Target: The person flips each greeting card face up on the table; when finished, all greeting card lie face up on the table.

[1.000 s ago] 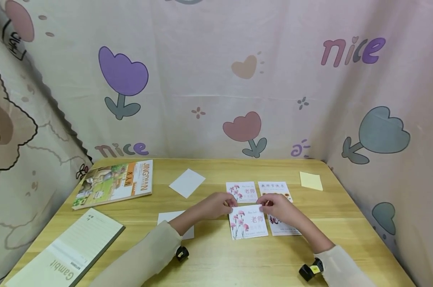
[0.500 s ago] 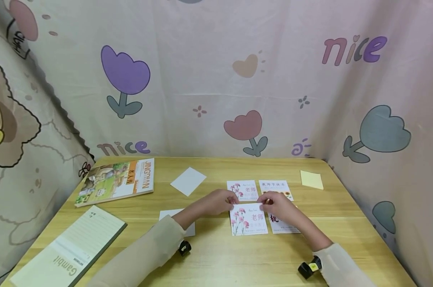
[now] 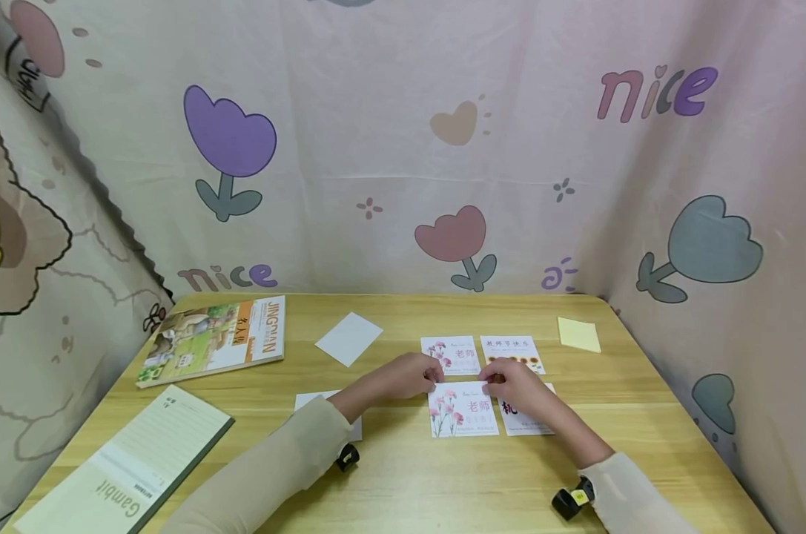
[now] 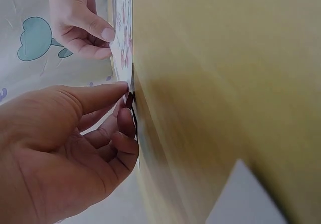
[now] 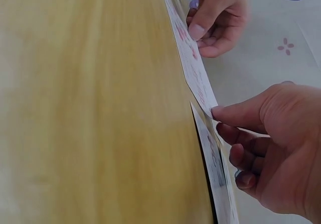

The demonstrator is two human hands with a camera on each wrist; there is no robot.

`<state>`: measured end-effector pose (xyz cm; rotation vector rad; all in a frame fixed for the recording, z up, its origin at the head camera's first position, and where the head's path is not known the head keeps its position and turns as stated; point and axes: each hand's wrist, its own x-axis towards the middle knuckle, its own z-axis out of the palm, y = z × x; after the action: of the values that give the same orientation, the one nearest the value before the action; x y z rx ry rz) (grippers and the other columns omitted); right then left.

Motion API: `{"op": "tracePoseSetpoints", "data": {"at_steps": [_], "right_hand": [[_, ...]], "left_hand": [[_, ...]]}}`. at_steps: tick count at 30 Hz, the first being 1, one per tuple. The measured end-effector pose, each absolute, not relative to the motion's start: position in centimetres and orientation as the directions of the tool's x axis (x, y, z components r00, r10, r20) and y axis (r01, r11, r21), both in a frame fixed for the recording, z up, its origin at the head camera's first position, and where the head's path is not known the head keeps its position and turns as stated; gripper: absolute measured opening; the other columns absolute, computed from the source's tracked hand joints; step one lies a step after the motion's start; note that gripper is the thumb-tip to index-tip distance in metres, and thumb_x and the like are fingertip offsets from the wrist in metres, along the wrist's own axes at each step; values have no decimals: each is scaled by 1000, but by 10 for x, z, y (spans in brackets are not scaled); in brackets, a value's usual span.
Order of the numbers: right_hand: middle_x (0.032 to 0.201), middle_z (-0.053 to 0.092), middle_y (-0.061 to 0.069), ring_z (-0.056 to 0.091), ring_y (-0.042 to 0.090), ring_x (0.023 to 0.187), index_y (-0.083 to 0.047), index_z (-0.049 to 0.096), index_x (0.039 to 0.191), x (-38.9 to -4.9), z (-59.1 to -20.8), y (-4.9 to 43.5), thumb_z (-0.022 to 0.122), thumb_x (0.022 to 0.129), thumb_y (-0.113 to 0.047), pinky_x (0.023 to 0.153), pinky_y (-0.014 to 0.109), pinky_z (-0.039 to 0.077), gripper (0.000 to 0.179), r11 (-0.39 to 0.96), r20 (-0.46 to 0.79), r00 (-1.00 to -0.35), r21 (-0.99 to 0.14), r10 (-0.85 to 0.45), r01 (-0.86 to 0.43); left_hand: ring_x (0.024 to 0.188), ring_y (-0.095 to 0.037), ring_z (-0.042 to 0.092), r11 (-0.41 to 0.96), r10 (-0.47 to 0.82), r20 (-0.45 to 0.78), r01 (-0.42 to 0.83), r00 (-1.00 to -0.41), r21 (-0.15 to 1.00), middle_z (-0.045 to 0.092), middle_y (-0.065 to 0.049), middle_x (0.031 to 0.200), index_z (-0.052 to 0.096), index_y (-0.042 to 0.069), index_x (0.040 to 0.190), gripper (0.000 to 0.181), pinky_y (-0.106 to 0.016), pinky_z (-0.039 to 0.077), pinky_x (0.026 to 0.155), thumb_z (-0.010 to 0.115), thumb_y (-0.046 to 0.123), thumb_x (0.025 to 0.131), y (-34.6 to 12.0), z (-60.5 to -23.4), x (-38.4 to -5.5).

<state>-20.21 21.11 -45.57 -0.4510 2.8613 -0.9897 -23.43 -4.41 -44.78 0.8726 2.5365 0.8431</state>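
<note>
Two hands pinch card (image 3: 463,409) top corners: left hand (image 3: 403,375), right hand (image 3: 513,383); card's far edge lifted off table (image 3: 403,475).

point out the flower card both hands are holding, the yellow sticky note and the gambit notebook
flower card (image 3: 463,412), head view, on its printed face below the fingers
yellow sticky note (image 3: 579,335), head view, middle of the sheet
Gambit notebook (image 3: 125,467), head view, on its pale green cover
</note>
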Motion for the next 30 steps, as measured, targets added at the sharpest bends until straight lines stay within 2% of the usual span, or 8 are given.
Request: {"op": "tracePoseSetpoints", "data": {"at_steps": [7, 14, 19, 23, 26, 30], "right_hand": [[112, 69, 8, 55, 16, 88, -13, 75, 98, -203, -457, 210, 71, 90, -5, 77, 30, 47, 12, 757, 28, -954, -602, -300, -255], [115, 70, 10, 63, 26, 110, -14, 75, 95, -202, -459, 206, 74, 89, -5, 92, 44, 51, 11, 801, 57, -960, -538, -276, -262], [105, 69, 4, 60, 18, 94, -14, 75, 96, -203, -454, 208, 72, 90, -6, 86, 39, 51, 10, 793, 48, -960, -553, -275, -255], [98, 66, -1, 56, 16, 86, -14, 75, 100, -204, -445, 211, 70, 92, -9, 80, 33, 47, 10, 763, 52, -966, -603, -255, -233], [98, 65, 0, 54, 16, 84, -12, 74, 106, -207, -438, 207, 70, 94, -13, 76, 31, 45, 13, 737, 67, -962, -630, -264, -246], [100, 65, 0, 54, 16, 81, -10, 73, 113, -218, -432, 190, 69, 95, -16, 69, 28, 47, 20, 700, 77, -946, -655, -314, -286]], "left_hand": [[81, -10, 54, 649, 642, -123, 452, -757, 612, 67, 6, 95, 72, 13, 97, 12, -23, 47, 76, 62, 6, 96, -42, -446, -235], [85, -9, 59, 657, 643, -110, 472, -758, 588, 70, 3, 96, 72, 12, 95, 12, -25, 51, 81, 62, 5, 97, -42, -443, -232], [86, -8, 57, 674, 629, -108, 470, -770, 570, 69, 5, 96, 73, 14, 97, 10, -24, 50, 82, 64, 8, 97, -44, -441, -233], [90, -12, 60, 657, 621, -72, 469, -780, 590, 70, 0, 101, 73, 11, 103, 11, -29, 51, 84, 65, 9, 96, -53, -429, -236], [92, -17, 61, 658, 591, -55, 441, -805, 610, 70, -2, 103, 72, 9, 106, 14, -36, 52, 86, 64, 7, 95, -68, -415, -241], [93, -17, 60, 713, 519, -58, 394, -853, 581, 68, 2, 103, 71, 10, 110, 15, -38, 51, 87, 63, 10, 96, -96, -404, -253]]}}
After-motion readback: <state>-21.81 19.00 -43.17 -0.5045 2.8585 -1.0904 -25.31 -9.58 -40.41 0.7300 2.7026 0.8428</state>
